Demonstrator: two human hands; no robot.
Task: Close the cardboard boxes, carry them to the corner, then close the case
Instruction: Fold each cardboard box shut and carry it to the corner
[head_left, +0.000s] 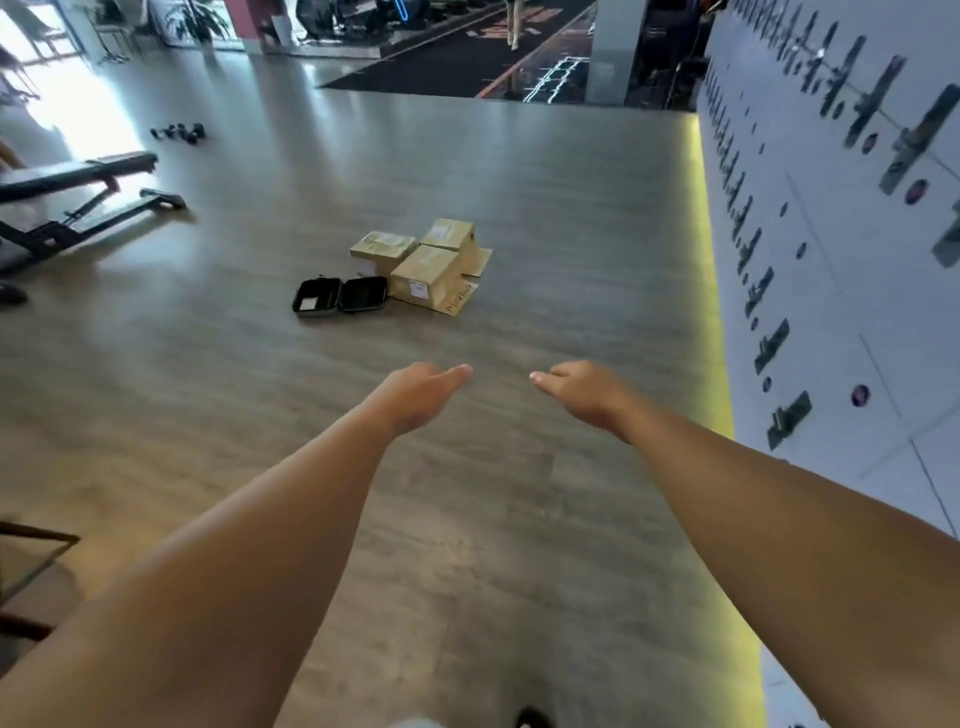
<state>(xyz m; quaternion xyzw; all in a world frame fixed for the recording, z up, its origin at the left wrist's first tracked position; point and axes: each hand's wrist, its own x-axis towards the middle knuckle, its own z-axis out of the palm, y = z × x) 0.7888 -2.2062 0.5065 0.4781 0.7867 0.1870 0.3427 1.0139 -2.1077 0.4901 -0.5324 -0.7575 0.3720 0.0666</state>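
— Why are both arms stretched out like that?

— Reaching ahead, I'd guess; the left hand (421, 397) and right hand (584, 392) hang with fingers relaxed, holding nothing.

— And the goods?

— Centre of the frame, well apart from the hands: three brown cardboard boxes (418, 262) huddled touching, some flaps splayed on the floor. The black hard-shell case (340, 296) lies open just left of them.
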